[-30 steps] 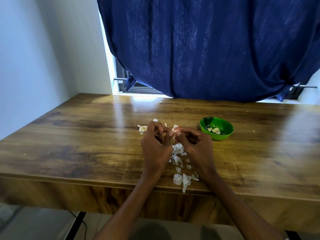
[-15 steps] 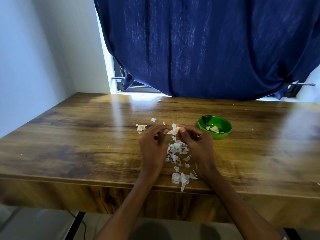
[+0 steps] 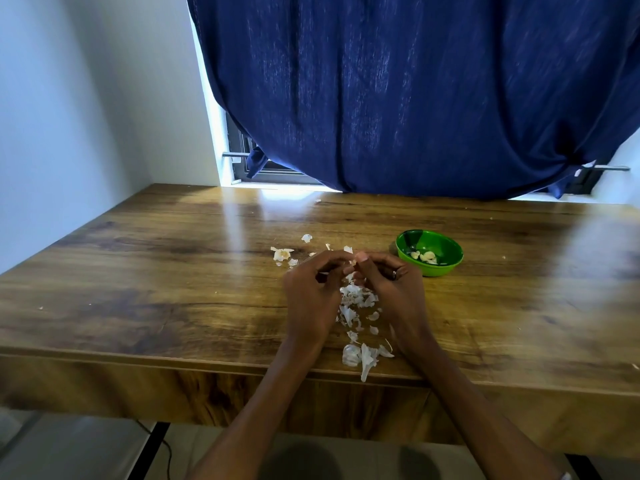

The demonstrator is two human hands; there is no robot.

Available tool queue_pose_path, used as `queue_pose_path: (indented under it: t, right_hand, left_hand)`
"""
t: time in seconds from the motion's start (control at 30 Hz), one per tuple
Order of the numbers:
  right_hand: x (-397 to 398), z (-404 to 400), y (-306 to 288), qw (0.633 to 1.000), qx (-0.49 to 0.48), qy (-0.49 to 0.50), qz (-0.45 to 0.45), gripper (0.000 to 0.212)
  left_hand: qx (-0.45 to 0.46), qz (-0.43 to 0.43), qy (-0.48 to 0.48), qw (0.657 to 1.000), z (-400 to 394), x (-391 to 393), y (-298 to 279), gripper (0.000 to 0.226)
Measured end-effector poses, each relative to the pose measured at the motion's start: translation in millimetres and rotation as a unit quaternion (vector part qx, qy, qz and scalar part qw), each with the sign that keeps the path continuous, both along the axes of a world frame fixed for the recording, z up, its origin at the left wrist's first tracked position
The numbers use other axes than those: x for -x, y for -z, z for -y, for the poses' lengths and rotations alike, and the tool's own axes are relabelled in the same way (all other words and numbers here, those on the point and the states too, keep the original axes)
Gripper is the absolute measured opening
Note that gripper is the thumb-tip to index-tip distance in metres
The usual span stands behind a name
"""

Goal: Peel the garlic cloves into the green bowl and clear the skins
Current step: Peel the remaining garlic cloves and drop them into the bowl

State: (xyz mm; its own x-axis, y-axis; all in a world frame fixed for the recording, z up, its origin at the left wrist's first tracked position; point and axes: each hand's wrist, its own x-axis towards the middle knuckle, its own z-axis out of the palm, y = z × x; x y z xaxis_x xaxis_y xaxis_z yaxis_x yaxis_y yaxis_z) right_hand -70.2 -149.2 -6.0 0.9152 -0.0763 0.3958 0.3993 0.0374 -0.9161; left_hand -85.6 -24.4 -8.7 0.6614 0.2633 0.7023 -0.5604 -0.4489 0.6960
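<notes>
A wooden desk (image 3: 138, 271) stands against a pale wall, with a dark blue curtain (image 3: 415, 98) hanging over the window behind its far edge. Left of the middle of the desk lies a small scrap of garlic skin with a bit of clove (image 3: 281, 253), a few flakes beside it. The left hand (image 3: 311, 299) is raised just above the desk, fingers curled, its fingertips meeting those of the right hand (image 3: 391, 292) around a small garlic clove (image 3: 352, 262) that both pinch; how much skin is left on it is too small to tell. A dark ring sits on one right finger. Between and beneath the hands a heap of white skins (image 3: 356, 306) trails toward the near edge, where a larger piece overhangs it. Further right, near the right hand but apart from it, sits the green bowl (image 3: 446, 268), with a few peeled cloves (image 3: 425, 256) inside.
</notes>
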Motion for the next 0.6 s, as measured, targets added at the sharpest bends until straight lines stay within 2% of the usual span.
queue_pose_path:
  t: [0.1,0.17,0.27,0.37,0.6]
  right_hand:
    - [0.9,0.7,-0.1,1.0,0.016,-0.006,0.01,0.01]
    - [0.4,2.2,0.5,1.0,0.014,-0.01,0.004,0.008]
    - [0.3,4.0,-0.9,0.999,0.017,-0.031,-0.013,0.017]
    - [0.8,3.9,-2.6,0.998,0.025,-0.05,-0.018,0.026]
    - [-0.8,4.0,-2.5,0.995,0.066,-0.06,-0.037,0.039]
  left_hand:
    - [-0.003,0.004,-0.004,1.0,-0.8,-0.8,-0.1,0.01]
    - [-0.003,-0.015,-0.001,1.0,-0.5,-1.0,0.0,0.011]
    - [0.024,-0.04,0.006,0.999,-0.9,-1.7,-1.3,0.006]
    - [0.044,-0.062,0.016,0.997,-2.3,-2.6,-1.2,0.011]
    - [0.122,-0.145,0.112,0.975,-5.3,-2.0,-3.2,0.011]
